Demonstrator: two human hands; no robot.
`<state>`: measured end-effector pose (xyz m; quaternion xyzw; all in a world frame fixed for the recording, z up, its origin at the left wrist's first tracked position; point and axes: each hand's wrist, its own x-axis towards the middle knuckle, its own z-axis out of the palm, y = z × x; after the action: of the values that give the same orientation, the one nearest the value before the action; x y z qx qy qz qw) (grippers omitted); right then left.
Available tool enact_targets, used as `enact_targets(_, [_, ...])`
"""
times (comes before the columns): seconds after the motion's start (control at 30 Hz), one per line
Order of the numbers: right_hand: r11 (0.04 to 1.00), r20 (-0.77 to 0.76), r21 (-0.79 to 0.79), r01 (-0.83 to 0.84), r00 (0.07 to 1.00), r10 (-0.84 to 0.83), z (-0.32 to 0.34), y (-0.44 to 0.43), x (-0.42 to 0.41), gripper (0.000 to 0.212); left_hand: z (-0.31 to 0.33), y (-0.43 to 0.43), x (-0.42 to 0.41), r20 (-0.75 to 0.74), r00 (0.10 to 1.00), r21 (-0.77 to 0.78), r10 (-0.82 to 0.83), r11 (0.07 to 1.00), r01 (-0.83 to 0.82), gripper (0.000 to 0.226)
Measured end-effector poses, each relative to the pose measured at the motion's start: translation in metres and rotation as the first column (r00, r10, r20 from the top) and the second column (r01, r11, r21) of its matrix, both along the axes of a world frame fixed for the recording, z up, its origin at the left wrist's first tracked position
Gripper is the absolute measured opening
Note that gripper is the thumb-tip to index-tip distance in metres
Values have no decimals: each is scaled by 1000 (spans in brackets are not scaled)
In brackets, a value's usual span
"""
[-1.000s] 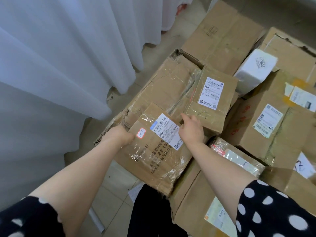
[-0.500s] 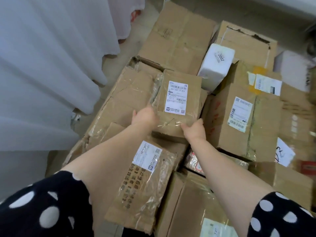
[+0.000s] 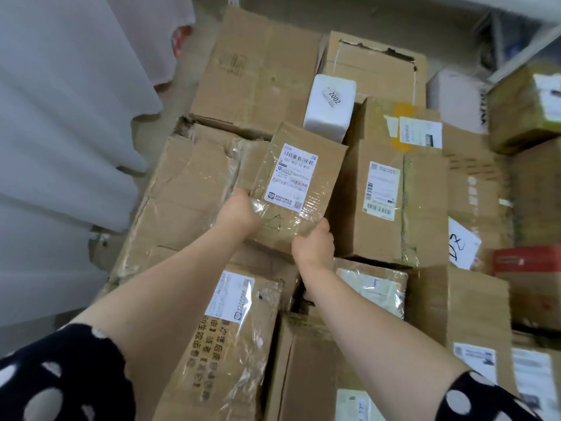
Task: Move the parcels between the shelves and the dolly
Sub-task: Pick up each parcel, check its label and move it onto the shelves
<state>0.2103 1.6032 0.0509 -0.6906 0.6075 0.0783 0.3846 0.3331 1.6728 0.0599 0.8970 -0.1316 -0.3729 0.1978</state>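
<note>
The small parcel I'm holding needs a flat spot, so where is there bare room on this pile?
The plain top of the far carton, between the curtain and the torn box, is bare. So is the crumpled carton left of the small parcel. Rightward, boxes crowd edge to edge.

Wears a black fabric left sleeve printed with large white polka dots, and a matching black, white-dotted right sleeve. Goes bare from both hems down to the left hand and right hand.

Labelled parcel atop crushed carton, foam block just behind.
</note>
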Motion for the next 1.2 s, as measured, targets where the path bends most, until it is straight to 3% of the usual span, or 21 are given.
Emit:
enact_targets(0.17, [994, 23, -105, -33, 999, 35, 0, -27, -11, 65, -4, -29, -9, -24, 1000, -93, 2, 996, -4, 52])
enact_targets(0.43, [981, 74, -100, -167, 982, 174, -4, -43, -9, 55, -5, -42, -2, -3, 997, -174, 72, 982, -71, 46])
enact_targets(0.67, [958, -21, -149, -246, 969, 246, -9, -57, -26, 47, -20, -52, -19, -180, 979, -231, 98, 963, -139, 49])
enact_targets(0.83, [935, -188, -173, -309, 942, 277, -9, -61, -28, 46, -24, -56, -33, -132, 991, -192, 17, 980, -43, 58])
enact_targets(1.03, [901, -226, -105, -421, 892, 390, -9, -62, -32, 59, -13, -62, -36, -43, 977, -38, -208, 978, 207, 50])
enact_targets(1.2, [864, -223, -88, -496, 855, 468, 38, -60, -60, 50, 24, -67, -58, -18, 957, 53, -288, 956, 289, 91])
